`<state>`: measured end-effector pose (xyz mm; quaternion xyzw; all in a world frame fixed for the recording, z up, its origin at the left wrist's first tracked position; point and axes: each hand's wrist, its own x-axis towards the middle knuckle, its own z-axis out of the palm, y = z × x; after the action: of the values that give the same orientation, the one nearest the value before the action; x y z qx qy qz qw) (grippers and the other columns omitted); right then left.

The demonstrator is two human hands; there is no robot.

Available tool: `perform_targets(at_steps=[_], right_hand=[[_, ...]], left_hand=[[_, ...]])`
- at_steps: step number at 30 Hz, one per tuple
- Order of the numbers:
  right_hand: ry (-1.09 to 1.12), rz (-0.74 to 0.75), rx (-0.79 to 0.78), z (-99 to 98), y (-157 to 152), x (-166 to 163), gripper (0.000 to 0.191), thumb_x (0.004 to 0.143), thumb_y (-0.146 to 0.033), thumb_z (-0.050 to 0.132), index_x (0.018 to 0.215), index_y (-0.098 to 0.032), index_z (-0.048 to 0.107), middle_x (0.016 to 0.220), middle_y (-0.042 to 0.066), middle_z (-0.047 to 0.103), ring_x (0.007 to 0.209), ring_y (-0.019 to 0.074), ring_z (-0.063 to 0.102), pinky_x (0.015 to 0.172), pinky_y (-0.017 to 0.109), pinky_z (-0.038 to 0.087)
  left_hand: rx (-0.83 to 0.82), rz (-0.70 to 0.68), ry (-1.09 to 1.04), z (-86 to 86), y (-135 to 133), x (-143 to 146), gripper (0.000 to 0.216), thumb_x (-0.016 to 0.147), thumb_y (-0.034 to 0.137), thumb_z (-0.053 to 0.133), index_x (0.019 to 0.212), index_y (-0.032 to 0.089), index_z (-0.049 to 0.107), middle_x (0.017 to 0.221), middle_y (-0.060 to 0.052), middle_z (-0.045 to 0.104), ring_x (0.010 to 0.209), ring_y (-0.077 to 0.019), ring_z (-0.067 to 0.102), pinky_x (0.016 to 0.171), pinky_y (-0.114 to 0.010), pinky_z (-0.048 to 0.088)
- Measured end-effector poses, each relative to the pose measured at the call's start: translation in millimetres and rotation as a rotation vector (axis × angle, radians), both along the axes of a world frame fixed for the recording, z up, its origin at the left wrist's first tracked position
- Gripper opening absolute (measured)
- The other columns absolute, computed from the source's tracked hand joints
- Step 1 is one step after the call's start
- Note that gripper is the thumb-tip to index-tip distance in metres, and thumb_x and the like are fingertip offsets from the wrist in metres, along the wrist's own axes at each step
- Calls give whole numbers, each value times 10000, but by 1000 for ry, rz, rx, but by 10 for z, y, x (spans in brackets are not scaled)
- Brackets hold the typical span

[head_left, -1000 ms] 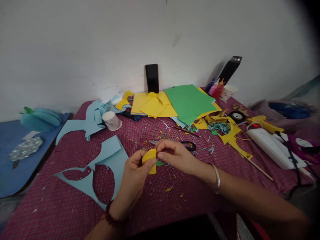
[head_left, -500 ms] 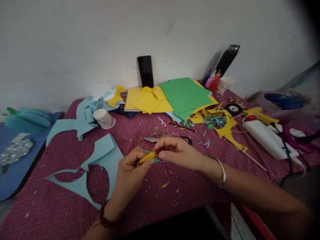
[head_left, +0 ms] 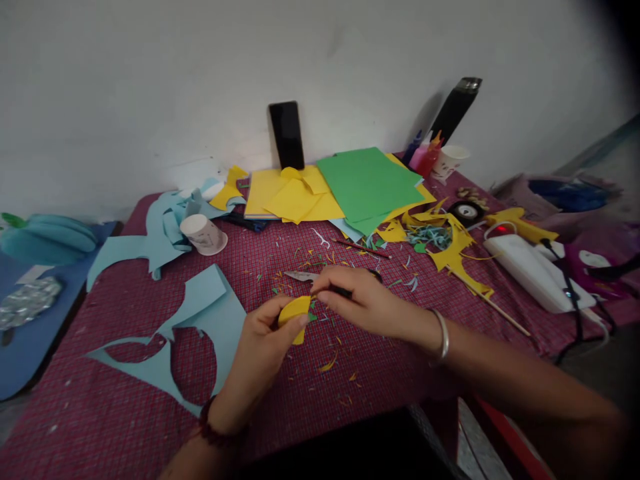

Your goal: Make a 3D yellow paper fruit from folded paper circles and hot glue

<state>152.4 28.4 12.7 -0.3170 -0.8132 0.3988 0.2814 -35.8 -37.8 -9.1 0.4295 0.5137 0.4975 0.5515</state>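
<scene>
- A yellow paper piece (head_left: 294,309) is showing a flat, matte, evenly bright face, with a rounded edge on one side and a straighter edge on the other; the thumb is covering part of its middle, so its full outline is staying hidden.
- The piece is sitting in the left hand (head_left: 265,333), above the patterned red cloth (head_left: 380,373), near the middle of the view.
- Its rounded edge is facing left, toward the curled fingers, while its straighter edge is facing right, toward the other hand.
- Its long axis is running roughly up and down in the view, the top end leaning slightly right and the lower end showing below the thumb.
- The left hand is pinching the piece between thumb and bent fingers.
- The right hand (head_left: 360,300) is holding its thumb and forefinger close together beside the piece's upper right corner; whether they are gripping anything or touching the paper, I cannot tell.
- Scissors (head_left: 301,275) are lying just behind the right hand, which is partly hiding them.
- A cut light blue sheet (head_left: 227,320) is lying to the left of the left hand.
</scene>
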Motion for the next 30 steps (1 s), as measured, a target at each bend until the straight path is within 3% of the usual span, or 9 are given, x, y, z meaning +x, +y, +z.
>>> perform_targets(at_steps=[2, 5, 8, 13, 17, 19, 24, 27, 30], right_hand=[[-170, -43, 120, -88, 27, 162, 158, 884, -207, 516, 1006, -184, 613, 977, 70, 621, 944, 213, 553, 879, 400, 423], [-331, -107, 189, -255, 31, 390, 260, 845, -173, 548, 1096, -159, 612, 1043, 129, 587, 990, 282, 533, 907, 493, 413], [-416, -124, 210, -347, 9, 506, 353, 834, -125, 515, 1177, -159, 592, 1076, 143, 574, 997, 288, 541, 908, 497, 431], [-456, -98, 166, -304, 136, 527, 461, 752, -113, 582, 1208, -181, 601, 1032, 126, 635, 937, 288, 601, 850, 454, 462], [-422, 3, 32, -193, 288, 593, 382, 764, -151, 593, 1140, -215, 629, 894, 39, 708, 749, 190, 658, 694, 306, 515], [-315, 72, -128, -100, 269, 653, 363, 827, -216, 567, 1189, -228, 593, 986, 38, 711, 813, 177, 667, 703, 284, 528], [16, 248, -579, 176, -63, 722, 812, 760, -520, 686, 1446, -259, 339, 1441, 115, 441, 1117, 227, 572, 891, 351, 490], [58, 266, -652, 238, -244, 655, 808, 724, -589, 694, 1408, -253, 425, 1433, 126, 455, 1225, 272, 502, 957, 402, 447], [115, 241, -677, 172, -308, 573, 687, 732, -505, 726, 1343, -280, 509, 1321, 100, 565, 1143, 252, 561, 937, 405, 457]], left_hand=[[-56, 41, -92, -8, -3, 20, 187, 686, 268, 757, 848, 189, 705, 679, 34, 593, 591, -80, 488, 544, -195, 387], [-117, 89, -209, 16, 12, 36, 233, 635, 253, 780, 849, 184, 719, 719, 21, 634, 614, -72, 523, 576, -181, 418], [-152, 123, -284, 38, 39, 27, 247, 590, 229, 803, 821, 187, 726, 731, 20, 656, 620, -62, 537, 592, -166, 427], [-149, 135, -308, 20, 61, -30, 255, 570, 233, 826, 803, 178, 737, 741, 8, 676, 645, -72, 554, 612, -171, 439], [-119, 131, -281, 13, 60, -64, 203, 573, 241, 833, 720, 160, 718, 645, 29, 630, 575, -64, 505, 555, -173, 415], [-115, 119, -271, 17, 54, -67, 192, 578, 238, 834, 685, 151, 700, 604, 37, 603, 546, -59, 483, 527, -171, 397], [-144, 51, -287, 25, 22, -52, 224, 579, 252, 835, 696, 139, 683, 613, 26, 601, 534, -60, 491, 507, -170, 384], [-174, -3, -304, 31, 3, -48, 233, 591, 253, 824, 736, 141, 681, 637, 17, 610, 527, -63, 497, 502, -175, 380], [-188, -38, -311, 45, -1, -53, 241, 600, 256, 813, 769, 141, 685, 676, 1, 630, 547, -72, 517, 519, -183, 396]])
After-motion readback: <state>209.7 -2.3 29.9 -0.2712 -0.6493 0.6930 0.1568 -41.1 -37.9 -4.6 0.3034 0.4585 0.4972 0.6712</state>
